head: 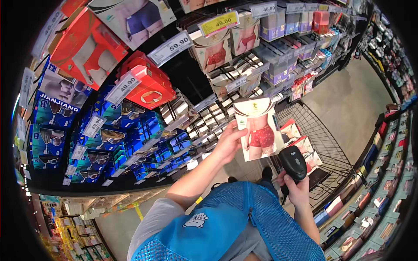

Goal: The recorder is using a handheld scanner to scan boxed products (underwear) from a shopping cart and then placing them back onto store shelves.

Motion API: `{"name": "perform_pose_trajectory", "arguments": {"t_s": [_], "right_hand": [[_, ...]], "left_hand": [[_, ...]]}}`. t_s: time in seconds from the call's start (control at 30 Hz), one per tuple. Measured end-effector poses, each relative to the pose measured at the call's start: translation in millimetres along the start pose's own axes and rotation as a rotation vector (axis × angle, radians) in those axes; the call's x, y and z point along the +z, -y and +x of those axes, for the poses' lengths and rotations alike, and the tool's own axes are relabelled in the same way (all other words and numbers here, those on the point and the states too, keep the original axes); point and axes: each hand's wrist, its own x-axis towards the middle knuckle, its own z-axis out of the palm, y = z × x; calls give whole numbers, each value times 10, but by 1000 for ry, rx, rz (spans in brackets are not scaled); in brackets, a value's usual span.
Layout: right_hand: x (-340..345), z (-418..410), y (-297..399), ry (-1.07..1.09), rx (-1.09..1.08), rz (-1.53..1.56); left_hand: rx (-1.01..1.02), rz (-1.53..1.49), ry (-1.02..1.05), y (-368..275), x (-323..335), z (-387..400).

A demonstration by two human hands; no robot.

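Note:
My left hand [230,142] grips the left edge of a white underwear box [259,129], thumb on its front. The box front pictures red patterned boxer briefs and faces me. In my right hand [295,187] is a black handheld barcode scanner [294,163], held by its handle just below the box's lower right corner. Beyond both hands stands a wire shopping cart [321,137]. Several similar boxes [303,145] with red edges lie in it, partly hidden by the held box and the scanner.
Hooks with packaged underwear fill the shelf wall on the left, among them red boxes [147,83] and blue packs [112,140]. Price tags [171,48] stick out in front of them. Bins of folded goods [362,202] line the right side. Aisle floor [352,88] shows past the cart.

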Motion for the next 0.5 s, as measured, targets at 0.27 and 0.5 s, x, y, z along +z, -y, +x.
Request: {"name": "perform_pose_trajectory", "arguments": {"t_s": [0.27, 0.5], "right_hand": [[217, 139, 124, 64, -107, 4], [4, 148, 209, 66, -98, -35]], "left_hand": [[624, 539, 23, -1187, -243, 102], [858, 730, -111, -1748, -312, 508]]}}
